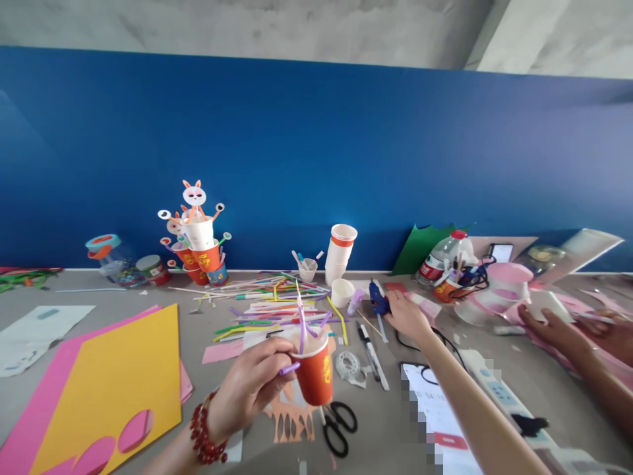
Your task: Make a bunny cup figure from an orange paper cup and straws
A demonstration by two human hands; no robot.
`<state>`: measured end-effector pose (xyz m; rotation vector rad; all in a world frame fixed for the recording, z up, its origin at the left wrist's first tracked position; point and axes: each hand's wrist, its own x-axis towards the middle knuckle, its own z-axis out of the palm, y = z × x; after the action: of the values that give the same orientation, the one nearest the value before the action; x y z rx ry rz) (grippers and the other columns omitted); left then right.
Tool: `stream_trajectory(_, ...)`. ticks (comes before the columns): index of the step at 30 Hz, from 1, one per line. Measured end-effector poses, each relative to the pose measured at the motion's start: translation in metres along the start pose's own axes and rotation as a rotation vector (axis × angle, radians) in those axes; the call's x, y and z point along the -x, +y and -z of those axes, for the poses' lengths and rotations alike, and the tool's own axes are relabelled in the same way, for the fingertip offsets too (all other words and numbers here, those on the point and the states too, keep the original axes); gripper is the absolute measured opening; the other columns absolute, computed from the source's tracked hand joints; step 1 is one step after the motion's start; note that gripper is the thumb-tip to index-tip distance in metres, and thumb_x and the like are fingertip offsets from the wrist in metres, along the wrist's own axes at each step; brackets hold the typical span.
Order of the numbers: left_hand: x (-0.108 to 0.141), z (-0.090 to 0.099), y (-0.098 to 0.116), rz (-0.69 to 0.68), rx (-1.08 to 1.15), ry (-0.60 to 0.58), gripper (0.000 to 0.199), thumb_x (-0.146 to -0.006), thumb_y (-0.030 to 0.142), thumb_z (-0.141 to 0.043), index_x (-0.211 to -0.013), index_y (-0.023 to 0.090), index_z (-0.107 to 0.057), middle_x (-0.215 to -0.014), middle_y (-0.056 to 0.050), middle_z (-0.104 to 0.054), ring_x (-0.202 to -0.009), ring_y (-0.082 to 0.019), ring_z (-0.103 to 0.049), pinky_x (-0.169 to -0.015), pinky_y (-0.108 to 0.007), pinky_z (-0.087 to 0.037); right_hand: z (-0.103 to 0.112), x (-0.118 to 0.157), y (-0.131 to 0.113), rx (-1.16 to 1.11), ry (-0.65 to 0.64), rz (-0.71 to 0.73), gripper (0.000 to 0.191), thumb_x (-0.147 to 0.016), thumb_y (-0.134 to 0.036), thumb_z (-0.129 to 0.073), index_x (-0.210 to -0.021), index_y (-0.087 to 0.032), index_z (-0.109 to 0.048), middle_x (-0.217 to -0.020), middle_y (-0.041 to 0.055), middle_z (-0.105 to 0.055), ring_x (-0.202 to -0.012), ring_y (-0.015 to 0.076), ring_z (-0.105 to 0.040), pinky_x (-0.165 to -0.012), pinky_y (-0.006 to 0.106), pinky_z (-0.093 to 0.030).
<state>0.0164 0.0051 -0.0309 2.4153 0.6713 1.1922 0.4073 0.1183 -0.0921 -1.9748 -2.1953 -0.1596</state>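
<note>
My left hand (257, 373), with a red bead bracelet at the wrist, grips a red paper cup (315, 377) with yellow print by its rim. Purple straws (302, 326) stand inside the cup, and one purple straw end (289, 369) sticks out beside my fingers. Further back, my right hand (408, 316) has its fingers and thumb around the edge of a blue glue gun (378, 300); part of the gun is hidden by the fingers. Beneath the cup lie black-handled scissors (339, 427) and an orange paper cut-out (291, 422).
Loose straws (267, 290), a tape roll (349, 365) and pens (372, 353) lie mid-table. Stacked white cups (340, 254) and decorated cup figures (198, 231) stand at the back. Yellow paper (123, 369) is left; a phone (438, 409) and another person's hands (558, 323) are right.
</note>
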Motion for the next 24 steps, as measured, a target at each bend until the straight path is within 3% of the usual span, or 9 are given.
stream_trajectory(6, 0.003, 0.001, 0.001, -0.004, 0.009, -0.019, 0.015, -0.093, 0.01, -0.051, -0.104, 0.018, -0.056, -0.109, -0.013, -0.064, -0.097, -0.02, -0.064, -0.084, -0.029, -0.052, 0.011, -0.004, 0.007, -0.071, -0.004, 0.06, 0.029, -0.074, -0.001, -0.058, -0.1, -0.013, -0.062, -0.099, 0.0134, -0.067, -0.089, 0.0228, -0.064, -0.072, 0.027, -0.042)
stream_trajectory(10, 0.005, 0.002, 0.002, -0.023, -0.003, -0.004, 0.013, -0.093, 0.011, -0.052, -0.103, 0.018, -0.057, -0.108, -0.014, -0.065, -0.098, -0.021, -0.065, -0.086, -0.029, -0.052, 0.029, 0.008, -0.002, -0.098, 0.038, -0.021, 0.019, -0.072, -0.013, -0.068, -0.091, -0.015, -0.066, -0.094, 0.0173, -0.07, -0.089, 0.0325, -0.066, -0.068, 0.034, -0.047)
stream_trajectory(11, 0.006, 0.003, 0.001, -0.026, -0.002, 0.003, 0.014, -0.093, 0.011, -0.052, -0.103, 0.017, -0.057, -0.108, -0.014, -0.065, -0.098, -0.021, -0.065, -0.086, -0.03, -0.052, 0.035, 0.015, -0.01, -0.125, 0.054, -0.037, 0.016, -0.078, -0.02, -0.066, -0.093, -0.015, -0.066, -0.096, 0.018, -0.07, -0.091, 0.0334, -0.066, -0.07, 0.036, -0.049)
stream_trajectory(13, 0.006, 0.003, 0.001, -0.025, 0.004, 0.014, 0.015, -0.092, 0.01, -0.052, -0.104, 0.017, -0.057, -0.108, -0.014, -0.065, -0.099, -0.021, -0.065, -0.087, -0.03, -0.052, 0.047, 0.036, -0.038, -0.235, 0.054, -0.012, 0.024, -0.088, -0.036, -0.058, -0.105, -0.021, -0.064, -0.103, 0.0105, -0.07, -0.09, 0.0267, -0.068, -0.072, 0.034, -0.053)
stream_trajectory(15, 0.006, 0.002, 0.001, -0.018, 0.009, 0.019, 0.016, -0.092, 0.008, -0.053, -0.105, 0.017, -0.057, -0.109, -0.014, -0.065, -0.1, -0.021, -0.065, -0.087, -0.029, -0.052, 0.057, 0.06, -0.075, -0.664, -0.032, 0.101, 0.034, -0.091, -0.042, -0.056, -0.119, -0.024, -0.058, -0.111, 0.008, -0.069, -0.095, 0.0243, -0.068, -0.08, 0.033, -0.055)
stream_trajectory(17, 0.006, 0.002, 0.002, -0.014, 0.004, 0.023, 0.015, -0.092, 0.009, -0.053, -0.104, 0.017, -0.058, -0.109, -0.014, -0.066, -0.099, -0.021, -0.065, -0.087, -0.028, -0.052, 0.062, 0.083, -0.114, -0.903, -0.116, 0.187, 0.053, -0.086, -0.046, -0.064, -0.133, -0.025, -0.049, -0.122, 0.0096, -0.065, -0.101, 0.0256, -0.067, -0.087, 0.037, -0.054)
stream_trajectory(21, 0.007, 0.002, 0.005, -0.005, -0.019, 0.048, 0.012, -0.094, 0.012, -0.053, -0.102, 0.017, -0.06, -0.107, -0.014, -0.068, -0.099, -0.021, -0.066, -0.087, -0.028, -0.052, 0.054, 0.106, -0.167, -1.187, -0.208, 0.167, 0.097, -0.07, -0.05, -0.082, -0.147, -0.024, -0.029, -0.126, 0.0132, -0.064, -0.112, 0.0313, -0.063, -0.096, 0.045, -0.051)
stream_trajectory(24, 0.009, 0.003, 0.006, -0.001, -0.023, 0.056, 0.011, -0.095, 0.014, -0.052, -0.102, 0.017, -0.06, -0.106, -0.013, -0.068, -0.097, -0.021, -0.066, -0.085, -0.029, -0.053, 0.043, 0.108, -0.185, -1.337, -0.22, 0.071, 0.092, -0.069, -0.048, -0.083, -0.142, -0.023, -0.033, -0.119, 0.0136, -0.068, -0.106, 0.0315, -0.067, -0.089, 0.043, -0.053)
